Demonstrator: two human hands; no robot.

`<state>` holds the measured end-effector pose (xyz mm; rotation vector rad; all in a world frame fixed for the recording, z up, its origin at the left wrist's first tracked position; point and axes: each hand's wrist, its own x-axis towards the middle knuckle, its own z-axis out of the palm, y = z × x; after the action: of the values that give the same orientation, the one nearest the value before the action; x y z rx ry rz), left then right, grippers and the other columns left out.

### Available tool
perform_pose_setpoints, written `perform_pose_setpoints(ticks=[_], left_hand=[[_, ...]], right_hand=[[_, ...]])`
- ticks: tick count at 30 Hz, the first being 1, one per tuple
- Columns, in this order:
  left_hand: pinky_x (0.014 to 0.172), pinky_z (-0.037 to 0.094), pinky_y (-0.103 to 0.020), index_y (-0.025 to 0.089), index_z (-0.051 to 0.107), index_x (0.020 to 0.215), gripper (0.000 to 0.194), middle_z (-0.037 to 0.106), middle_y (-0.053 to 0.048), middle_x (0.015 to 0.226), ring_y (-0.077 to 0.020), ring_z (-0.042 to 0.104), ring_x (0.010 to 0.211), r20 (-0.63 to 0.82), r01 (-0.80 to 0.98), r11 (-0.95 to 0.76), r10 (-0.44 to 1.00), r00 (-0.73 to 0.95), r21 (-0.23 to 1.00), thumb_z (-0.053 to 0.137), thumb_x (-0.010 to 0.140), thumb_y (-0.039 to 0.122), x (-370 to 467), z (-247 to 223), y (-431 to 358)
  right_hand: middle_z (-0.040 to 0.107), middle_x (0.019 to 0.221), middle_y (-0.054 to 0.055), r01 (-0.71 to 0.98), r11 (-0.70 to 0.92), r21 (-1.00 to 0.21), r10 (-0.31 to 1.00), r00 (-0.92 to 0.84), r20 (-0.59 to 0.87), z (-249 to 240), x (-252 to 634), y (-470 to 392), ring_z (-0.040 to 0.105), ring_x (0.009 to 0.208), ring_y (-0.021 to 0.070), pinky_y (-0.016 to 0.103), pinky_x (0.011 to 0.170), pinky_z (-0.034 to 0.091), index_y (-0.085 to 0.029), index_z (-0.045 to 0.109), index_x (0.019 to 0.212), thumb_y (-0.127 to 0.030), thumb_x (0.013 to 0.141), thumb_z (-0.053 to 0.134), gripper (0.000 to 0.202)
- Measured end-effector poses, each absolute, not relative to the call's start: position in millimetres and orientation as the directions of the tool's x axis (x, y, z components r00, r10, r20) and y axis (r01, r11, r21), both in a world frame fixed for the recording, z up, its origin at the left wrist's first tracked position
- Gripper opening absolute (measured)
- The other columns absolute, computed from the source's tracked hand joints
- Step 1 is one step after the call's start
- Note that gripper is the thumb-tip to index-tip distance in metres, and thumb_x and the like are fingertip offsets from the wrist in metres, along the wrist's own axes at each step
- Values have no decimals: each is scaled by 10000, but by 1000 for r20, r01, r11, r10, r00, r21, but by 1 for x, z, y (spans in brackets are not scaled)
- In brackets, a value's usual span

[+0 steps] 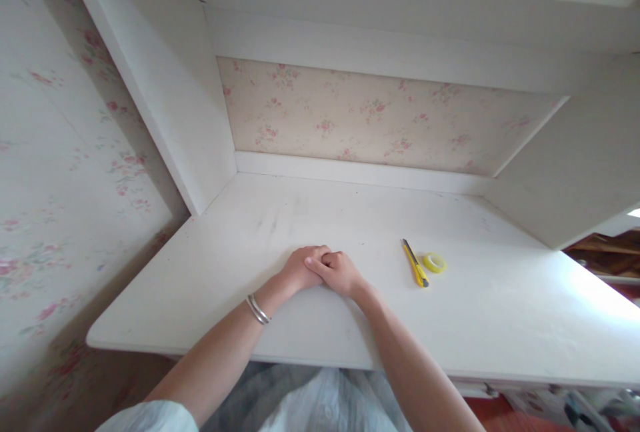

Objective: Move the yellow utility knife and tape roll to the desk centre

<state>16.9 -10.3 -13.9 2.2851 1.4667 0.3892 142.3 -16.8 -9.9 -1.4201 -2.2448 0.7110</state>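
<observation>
My left hand [301, 268], with a silver bracelet [258, 310] on its wrist, rests on the white desk [200, 305] near the front edge. Against it lies my right hand [343, 273], its thumb crossing over the left hand. The two hands are clasped and closed, and most of the fingers are hidden between them. No object shows in either one. To the right of my hands, apart from them, lies a yellow utility knife [415, 264] pointing away from me. Just beside the knife is a roll of yellowish clear tape [435, 263], lying flat.
White side panels [165, 79] [575, 165] stand at the left and right of the desk. An overhead shelf [400, 12] spans the top. Floral wallpaper [350, 112] shows at the back. Below the front edge at right are drawer knobs [493, 391].
</observation>
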Motion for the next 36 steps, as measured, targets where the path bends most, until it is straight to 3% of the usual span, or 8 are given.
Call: perform_pose_setpoints(ticks=[36], left_hand=[[693, 440, -244, 233, 579, 927, 199, 663, -12, 912, -177, 607, 844, 39, 797, -393, 905, 424, 458, 466, 783, 310, 17, -16, -10]], right_hand=[[417, 466, -7, 693, 348, -631, 914, -401, 63, -11, 142, -16, 372, 467, 83, 233, 453, 212, -161, 487, 481, -696, 780, 310, 638]])
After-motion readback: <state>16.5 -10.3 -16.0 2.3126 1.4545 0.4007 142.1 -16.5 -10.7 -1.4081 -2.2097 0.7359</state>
